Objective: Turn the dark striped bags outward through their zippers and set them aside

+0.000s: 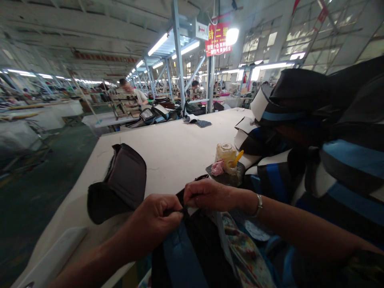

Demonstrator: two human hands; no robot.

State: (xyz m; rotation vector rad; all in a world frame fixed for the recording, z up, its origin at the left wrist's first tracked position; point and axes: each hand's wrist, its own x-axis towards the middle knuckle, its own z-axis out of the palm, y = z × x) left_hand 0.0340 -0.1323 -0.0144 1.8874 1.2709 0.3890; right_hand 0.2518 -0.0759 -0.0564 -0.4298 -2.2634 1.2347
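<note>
A black fabric piece with a blue stripe (186,256) hangs over the near table edge and my lap. My left hand (160,214) is closed in a pinch on its upper edge. Close beside it, my right hand (207,194), with a bracelet at the wrist, also pinches that edge. The fingertips nearly meet, and the exact bit of edge between them is hidden. A folded dark brown-black piece (127,172) stands on the white table (171,152) beyond my left hand.
Past my right hand, a dark plate (238,178) carries a crusted yellowish container (225,153), a yellow-handled tool (239,157) and a pink wad (217,168). Black, blue and white pieces (276,176) pile up at right. Fabric scraps (204,123) lie at the far edge. A person (139,96) sits beyond.
</note>
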